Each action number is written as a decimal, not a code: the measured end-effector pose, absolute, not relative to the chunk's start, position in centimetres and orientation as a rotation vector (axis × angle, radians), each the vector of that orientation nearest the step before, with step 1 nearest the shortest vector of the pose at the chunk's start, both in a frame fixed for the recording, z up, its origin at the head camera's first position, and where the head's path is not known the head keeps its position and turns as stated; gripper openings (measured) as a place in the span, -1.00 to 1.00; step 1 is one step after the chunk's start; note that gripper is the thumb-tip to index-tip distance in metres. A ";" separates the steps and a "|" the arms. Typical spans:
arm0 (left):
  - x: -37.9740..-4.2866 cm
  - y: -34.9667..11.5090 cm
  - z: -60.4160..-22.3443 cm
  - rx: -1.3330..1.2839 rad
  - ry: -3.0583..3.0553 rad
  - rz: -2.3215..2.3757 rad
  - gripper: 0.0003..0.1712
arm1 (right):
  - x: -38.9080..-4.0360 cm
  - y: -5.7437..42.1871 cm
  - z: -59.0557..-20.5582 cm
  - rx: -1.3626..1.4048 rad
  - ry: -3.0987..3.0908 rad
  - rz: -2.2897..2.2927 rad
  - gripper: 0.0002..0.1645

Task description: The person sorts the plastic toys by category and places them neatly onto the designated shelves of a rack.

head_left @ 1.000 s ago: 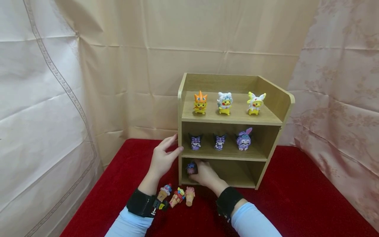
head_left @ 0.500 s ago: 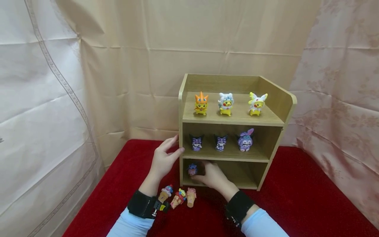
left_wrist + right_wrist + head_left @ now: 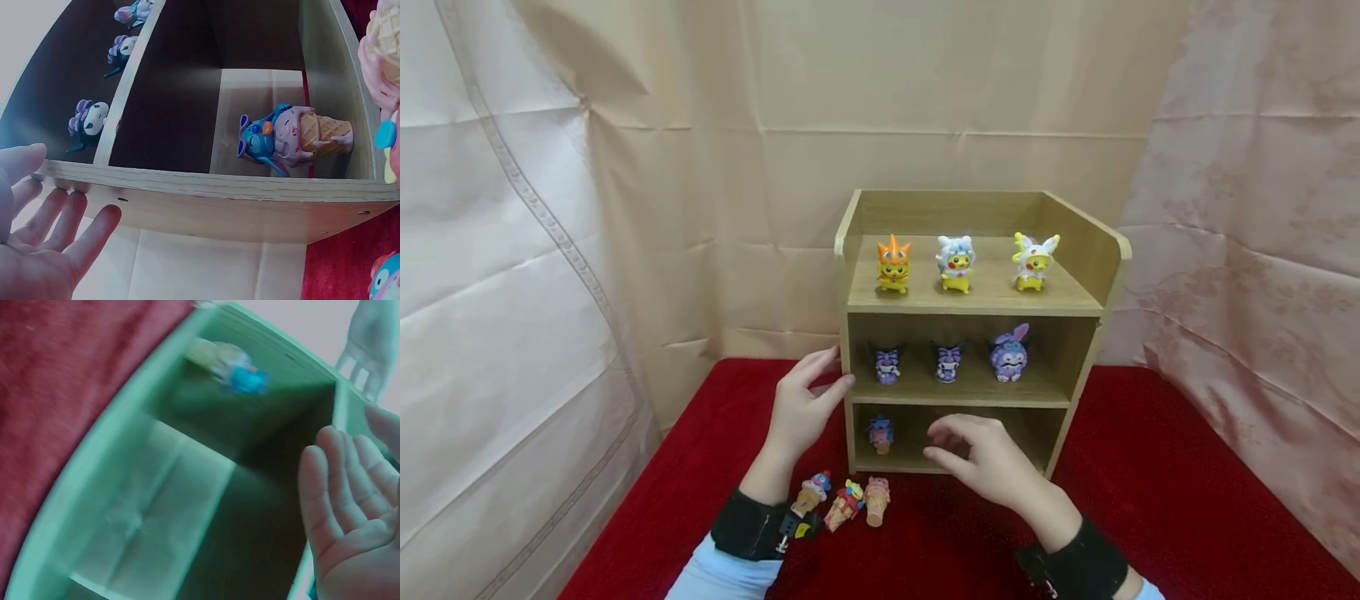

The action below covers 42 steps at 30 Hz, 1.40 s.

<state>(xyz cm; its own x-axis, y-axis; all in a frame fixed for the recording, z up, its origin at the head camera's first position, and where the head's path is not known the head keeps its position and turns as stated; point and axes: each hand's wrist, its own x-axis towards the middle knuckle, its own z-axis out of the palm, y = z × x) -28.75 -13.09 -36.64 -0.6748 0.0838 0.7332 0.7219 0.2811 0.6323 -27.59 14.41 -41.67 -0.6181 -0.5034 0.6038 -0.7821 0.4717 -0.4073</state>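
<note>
The left hand (image 3: 801, 408) touches a boxy wooden shelf (image 3: 1078, 247) on velvety cloth (image 3: 1157, 467), the right hand (image 3: 988, 458) hovers, both spread, drapes (image 3: 790, 183) behind.

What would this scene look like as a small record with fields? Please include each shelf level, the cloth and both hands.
Furniture: wooden shelf, three levels
Top level: orange-hooded figure, blue-and-white-hooded figure, white-hooded figure
Middle level: two small purple-and-black figures, one larger purple figure
Bottom level: one blue-topped cone figure, upright near the left end
Red cloth: three cone figures lying before the shelf's left part
Left hand: fingers extended at the shelf's left side
Right hand: holding nothing, in front of the bottom level
</note>
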 end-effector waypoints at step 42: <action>-26.3 -18.4 -36.2 -0.563 -2.563 -0.790 -0.39 | -27.2 25.1 -36.0 0.343 -1.538 1.566 -0.16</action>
<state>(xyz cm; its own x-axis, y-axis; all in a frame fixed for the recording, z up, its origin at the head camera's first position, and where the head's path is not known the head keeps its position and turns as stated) -26.26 -18.42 -36.19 -0.8395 0.2568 0.4788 0.4817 0.7594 0.4373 -27.23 25.05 -36.05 -0.5679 0.3892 0.7253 -0.7322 0.1636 -0.6611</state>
